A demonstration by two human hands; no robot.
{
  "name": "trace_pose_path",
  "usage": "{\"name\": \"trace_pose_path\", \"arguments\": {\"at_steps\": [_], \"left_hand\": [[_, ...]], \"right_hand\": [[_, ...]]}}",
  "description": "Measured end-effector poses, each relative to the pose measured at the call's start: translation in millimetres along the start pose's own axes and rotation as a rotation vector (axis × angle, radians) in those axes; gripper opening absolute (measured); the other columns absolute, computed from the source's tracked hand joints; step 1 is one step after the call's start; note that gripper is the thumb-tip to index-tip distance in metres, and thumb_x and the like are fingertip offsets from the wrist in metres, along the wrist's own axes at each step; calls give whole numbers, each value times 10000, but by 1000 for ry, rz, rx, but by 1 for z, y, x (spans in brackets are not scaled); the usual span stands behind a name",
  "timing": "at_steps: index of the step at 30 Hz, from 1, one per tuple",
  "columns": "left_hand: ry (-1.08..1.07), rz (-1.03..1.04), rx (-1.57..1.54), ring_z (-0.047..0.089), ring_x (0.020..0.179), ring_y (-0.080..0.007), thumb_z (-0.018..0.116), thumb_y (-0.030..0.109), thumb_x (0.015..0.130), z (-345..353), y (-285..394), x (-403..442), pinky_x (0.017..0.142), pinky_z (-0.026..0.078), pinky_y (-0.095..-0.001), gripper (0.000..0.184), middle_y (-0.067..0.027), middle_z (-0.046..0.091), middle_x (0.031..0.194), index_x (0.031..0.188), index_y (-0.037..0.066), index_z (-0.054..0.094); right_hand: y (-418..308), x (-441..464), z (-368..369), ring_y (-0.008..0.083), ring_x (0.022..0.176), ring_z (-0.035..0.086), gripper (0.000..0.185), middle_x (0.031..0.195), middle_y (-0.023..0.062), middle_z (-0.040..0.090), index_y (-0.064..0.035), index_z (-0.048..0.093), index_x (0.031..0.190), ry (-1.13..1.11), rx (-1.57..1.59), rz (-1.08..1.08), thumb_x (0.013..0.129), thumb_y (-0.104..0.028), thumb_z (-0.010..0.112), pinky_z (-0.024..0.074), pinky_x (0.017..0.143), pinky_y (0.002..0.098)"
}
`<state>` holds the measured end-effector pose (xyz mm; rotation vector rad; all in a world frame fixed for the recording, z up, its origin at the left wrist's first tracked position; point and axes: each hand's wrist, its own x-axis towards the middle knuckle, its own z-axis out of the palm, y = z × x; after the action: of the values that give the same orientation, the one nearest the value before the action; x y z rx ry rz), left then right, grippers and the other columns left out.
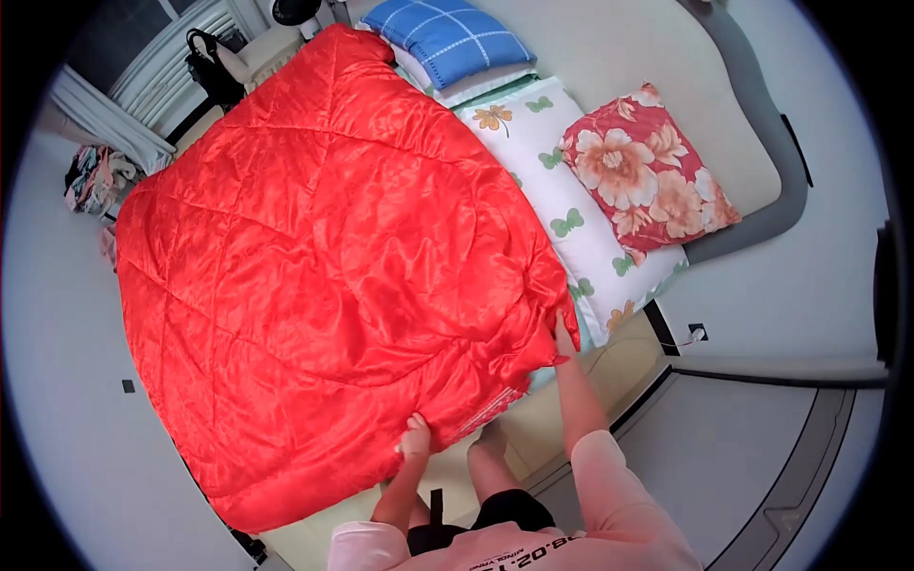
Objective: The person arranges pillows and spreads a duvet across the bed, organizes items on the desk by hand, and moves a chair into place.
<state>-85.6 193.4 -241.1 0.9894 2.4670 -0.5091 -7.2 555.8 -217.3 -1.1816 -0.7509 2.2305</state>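
A shiny red quilt (324, 238) with stitched seams covers most of the bed, wrinkled towards its near right side. My left hand (414, 437) is closed on the quilt's near edge, fingers curled into the fabric. Farther right, my right hand (564, 338) grips the quilt's corner beside the pillows, its fingers partly hidden by red folds. Between the hands, a patterned strip of the quilt's underside (490, 409) shows along the edge.
A white pillow with green bows (566, 224), a red floral cushion (643, 171) and a blue checked pillow (452, 38) lie by the padded headboard (685, 67). Piled clothes (100, 179) and a black bag (214, 71) are at far left. A wall socket (698, 332) is at right.
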Motion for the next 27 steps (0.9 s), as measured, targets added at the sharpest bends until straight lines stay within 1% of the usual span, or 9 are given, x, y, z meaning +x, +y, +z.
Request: {"name": "trace_pose_path", "arguments": {"at_steps": [2,4,6,9,12,14,17,21,27], "left_hand": [[-120,17,-92,587,579,-238,441,135,729,-2,-12,10,522,479,-323,265,-169,560,849,948,-11,469],[-114,53,-289,576,615,-270,443,151,719,-12,-33,5,555,469,-360,197,-172,572,748,833,14,527],[-94,143,-500,556,655,-308,440,172,713,-57,-52,-16,579,444,-388,197,-180,560,707,773,17,546],[-74,265,-834,549,625,-296,425,157,707,-158,-79,-61,561,422,-371,195,-184,548,686,770,10,537],[-273,255,-960,526,566,-257,426,128,702,-249,-71,-114,540,409,-337,171,-176,527,634,759,2,527],[-560,321,-1134,421,602,-60,398,67,708,-281,-54,-133,536,384,-234,174,-45,435,591,795,-23,520],[-537,815,-920,483,555,-278,432,95,714,-279,-19,-126,550,399,-333,120,-182,491,636,718,-10,490],[-681,835,-716,527,669,-306,451,167,706,-207,27,-91,598,413,-360,188,-190,533,721,763,3,523],[-664,684,-148,544,796,-293,469,224,697,-98,49,-37,683,429,-381,263,-154,566,849,868,47,564]], "right_hand": [[5,28,-27,261,1017,433,590,1113,115,449,-76,402,1129,175,-1020,-601,695,-451,543,346,870,432],[-79,15,65,231,1038,423,497,1146,102,426,-65,408,1109,399,362,-3,711,-335,530,377,845,397],[-160,11,65,245,940,482,382,1014,83,505,-64,476,998,36,455,-112,683,-267,546,408,805,379],[-307,-72,92,227,952,453,317,1000,106,472,-47,465,989,87,217,-541,681,-101,511,378,827,347],[-406,-162,76,246,994,416,378,1071,125,416,-14,426,1037,375,-965,-1380,662,0,469,348,857,337],[-492,-175,30,259,908,483,375,1017,122,471,3,430,1029,310,112,-855,658,-2,487,418,779,333],[-505,-152,-70,221,846,526,361,962,111,523,9,478,982,519,1,-1136,629,-25,546,450,717,305],[-464,-89,-170,264,850,523,411,938,150,542,38,475,991,1108,-1013,-1137,643,-135,610,396,767,338],[-345,-46,-208,271,864,520,474,942,165,540,40,469,997,933,-1006,-911,627,-185,660,384,769,329]]}}
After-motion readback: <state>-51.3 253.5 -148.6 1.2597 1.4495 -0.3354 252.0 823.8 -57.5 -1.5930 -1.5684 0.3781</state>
